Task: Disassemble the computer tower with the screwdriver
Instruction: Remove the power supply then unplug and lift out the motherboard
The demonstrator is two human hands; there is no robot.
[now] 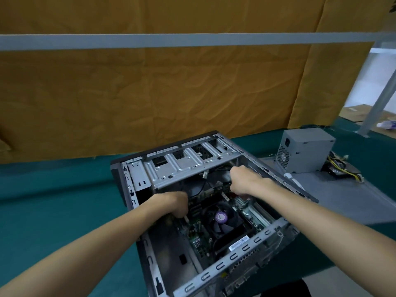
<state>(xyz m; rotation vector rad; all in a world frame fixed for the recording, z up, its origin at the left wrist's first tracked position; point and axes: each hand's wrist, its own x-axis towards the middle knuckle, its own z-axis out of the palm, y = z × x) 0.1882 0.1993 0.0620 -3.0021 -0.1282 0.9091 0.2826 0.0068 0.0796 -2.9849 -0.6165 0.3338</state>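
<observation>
Computer tower (150, 174), side panel off, lying open-side up on green table covering (53, 200). Left hand (174, 203) inside case, fingers curled down onto motherboard edge beside CPU fan (221, 218); item grasped, if any, not discernible. Right hand (243, 179) clenched below drive cage (182, 166), possibly around a dark object, unclear. Removed power supply (304, 150) on grey side panel (342, 200), right of tower. Screwdriver not identifiable.

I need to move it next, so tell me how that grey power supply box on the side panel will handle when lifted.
The power supply is a boxy metal unit, so probably stiff and heavy for its size. Standing on a flat face, it looks unlikely to tip. Its loose cable bundle will probably dangle and could snag.
</observation>
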